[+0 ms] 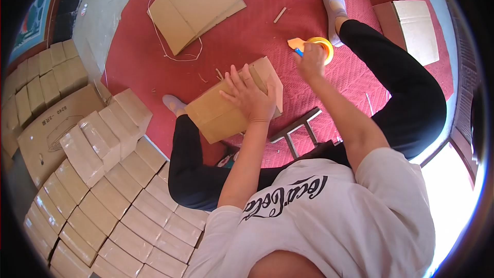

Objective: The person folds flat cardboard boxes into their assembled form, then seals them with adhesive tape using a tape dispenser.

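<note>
A brown cardboard box [218, 118] rests on the red floor between my legs. Across its top lies my left hand [252, 92], fingers spread, pressing flat on the cardboard. At the box's right end a flap [271, 78] shows a lighter edge. To the right of the box, my right hand [311, 62] is wrapped around a tape dispenser [297, 45] with an orange head and a blue part. Its yellow tape roll [328, 51] sticks out past my fingers. The hand is held apart from the box.
Flattened cardboard sheets [198, 5] lie ahead, with a loose white strap [177, 57] around them. Stacked cartons [123, 206] fill the left side. Another box [417, 31] stands at the far right. A metal frame [296, 131] is on the floor close to my body.
</note>
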Demonstrator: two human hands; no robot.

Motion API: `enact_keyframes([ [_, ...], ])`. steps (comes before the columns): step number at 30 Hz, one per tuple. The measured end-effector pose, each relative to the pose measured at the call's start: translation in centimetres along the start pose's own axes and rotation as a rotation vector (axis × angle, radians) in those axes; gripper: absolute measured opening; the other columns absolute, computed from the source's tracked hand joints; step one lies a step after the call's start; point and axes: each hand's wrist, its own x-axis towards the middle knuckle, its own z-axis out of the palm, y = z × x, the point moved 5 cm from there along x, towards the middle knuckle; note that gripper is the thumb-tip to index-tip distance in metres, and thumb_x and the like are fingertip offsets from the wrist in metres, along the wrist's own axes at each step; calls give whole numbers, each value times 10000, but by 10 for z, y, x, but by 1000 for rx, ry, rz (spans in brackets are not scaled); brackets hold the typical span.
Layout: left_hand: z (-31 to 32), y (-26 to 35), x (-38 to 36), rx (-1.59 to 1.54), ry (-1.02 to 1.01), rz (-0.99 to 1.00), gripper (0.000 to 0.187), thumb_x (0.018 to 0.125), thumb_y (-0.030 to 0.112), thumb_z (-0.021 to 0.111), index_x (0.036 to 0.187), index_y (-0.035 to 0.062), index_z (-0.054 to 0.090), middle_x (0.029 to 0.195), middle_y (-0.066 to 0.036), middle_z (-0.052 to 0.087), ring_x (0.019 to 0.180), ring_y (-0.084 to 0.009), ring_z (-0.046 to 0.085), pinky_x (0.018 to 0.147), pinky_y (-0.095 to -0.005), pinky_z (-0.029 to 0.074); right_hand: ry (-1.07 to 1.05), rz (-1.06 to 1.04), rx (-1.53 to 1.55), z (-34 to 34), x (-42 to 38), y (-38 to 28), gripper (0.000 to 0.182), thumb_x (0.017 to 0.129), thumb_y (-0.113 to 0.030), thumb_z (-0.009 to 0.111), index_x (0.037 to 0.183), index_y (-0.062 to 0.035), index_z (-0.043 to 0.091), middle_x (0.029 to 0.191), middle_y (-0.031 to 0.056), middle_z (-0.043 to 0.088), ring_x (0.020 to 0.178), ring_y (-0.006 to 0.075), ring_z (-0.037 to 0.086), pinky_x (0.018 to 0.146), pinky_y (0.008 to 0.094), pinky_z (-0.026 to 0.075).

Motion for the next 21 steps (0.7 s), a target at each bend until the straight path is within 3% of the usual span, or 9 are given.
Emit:
enact_keyframes([
  [2,-1,0,-1,-5,4,8,697,751,437,583,1331,109,376,1434,-178,288,1350,-390,213,1011,-674,117,-30,126,417,13,-21,-35,458,850,-388,561,1077,8,584,1010,208,604,1017,338,554,888,430,420],
  [4,-1,-4,0,5,6,12,686,773,450,557,1337,108,372,1435,-182,288,1350,-390,216,1008,-672,124,-346,395,806,52,-45,-65,439,870,-351,530,1089,24,590,1085,242,593,1058,372,537,931,434,402],
  [9,-1,-6,-2,-39,34,31,683,807,444,498,1370,88,346,1446,-193,276,1362,-389,197,1006,-674,122,-424,299,915,113,-40,-57,457,877,-383,501,1155,-30,588,1167,238,569,1088,394,533,921,464,412],
  [13,-9,-10,-3,-121,65,11,720,820,477,484,1396,79,312,1464,-214,233,1370,-406,167,1018,-666,105,-527,491,388,174,-48,-16,458,903,-446,454,1080,-57,620,1117,194,614,1071,362,570,894,475,451],
  [16,-23,-17,-6,-202,124,2,749,830,480,496,1416,70,274,1476,-235,181,1379,-418,126,1035,-650,83,-762,103,35,228,-41,10,508,891,-497,450,1053,-50,630,1058,183,637,1041,356,591,843,483,480],
  [17,-27,-20,-9,-373,125,11,762,834,474,509,1424,65,254,1480,-239,157,1381,-420,109,1047,-635,76,-713,40,79,190,-27,2,493,872,-478,494,1052,-39,628,1043,214,629,1008,344,605,812,490,481],
  [18,-34,-28,-10,-544,135,28,776,838,467,523,1432,59,234,1485,-243,134,1383,-423,92,1058,-619,69,-617,208,149,165,-11,5,496,870,-470,494,1039,-22,625,1042,237,617,987,348,606,794,494,475],
  [20,-60,-60,-15,-491,234,-48,778,836,438,542,1435,55,224,1487,-245,117,1384,-425,75,1066,-605,69,-311,-212,185,143,11,12,476,901,-432,464,1019,6,611,950,259,621,923,408,594,768,496,465],
  [21,-72,-77,-16,-463,273,-92,782,835,409,562,1438,52,214,1490,-247,100,1386,-427,57,1074,-591,70,-233,-39,289,189,24,55,449,923,-428,458,944,-4,607,797,174,616,753,305,599,642,414,468],
])
